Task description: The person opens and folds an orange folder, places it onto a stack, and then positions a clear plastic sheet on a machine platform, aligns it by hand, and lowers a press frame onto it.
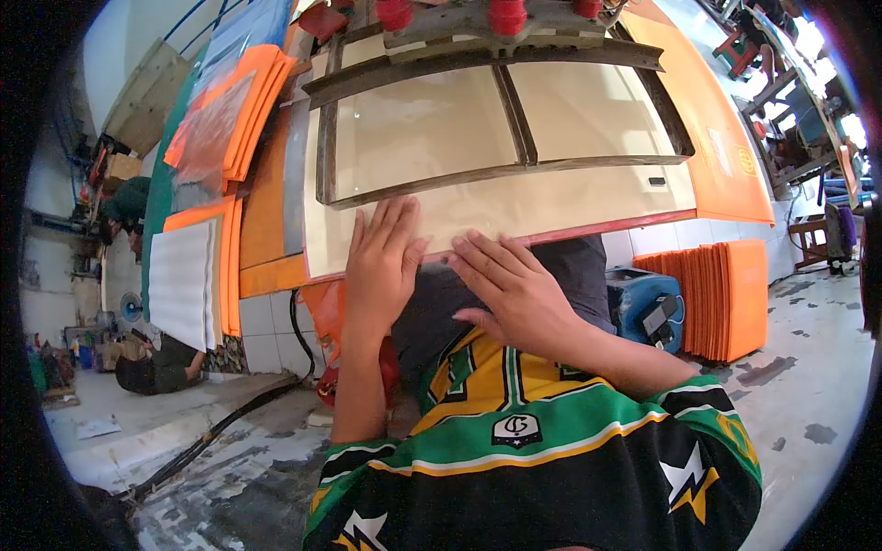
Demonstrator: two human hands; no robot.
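Note:
My left hand [384,248] lies flat with its fingers stretched out on the front part of a cream sheet [588,197]. Its fingertips come close to the lower bar of a dark metal frame [441,186]. My right hand [503,280] rests at the red-edged front rim of the sheet, fingers extended and thumb apart. Neither hand holds anything. The frame has a crossbar in its middle and cream surface showing through both openings. A thick metal beam [478,73] crosses its far side. Near the right end of the sheet is a small black rectangle [656,182].
Orange folded pieces [253,115] and a white-topped stack [184,280] stand at the left. Orange material [726,138] covers the right side. Below it are a large orange stack [735,303] and a blue container [634,285]. A person [156,367] is low at the left; cables [230,422] cross the floor.

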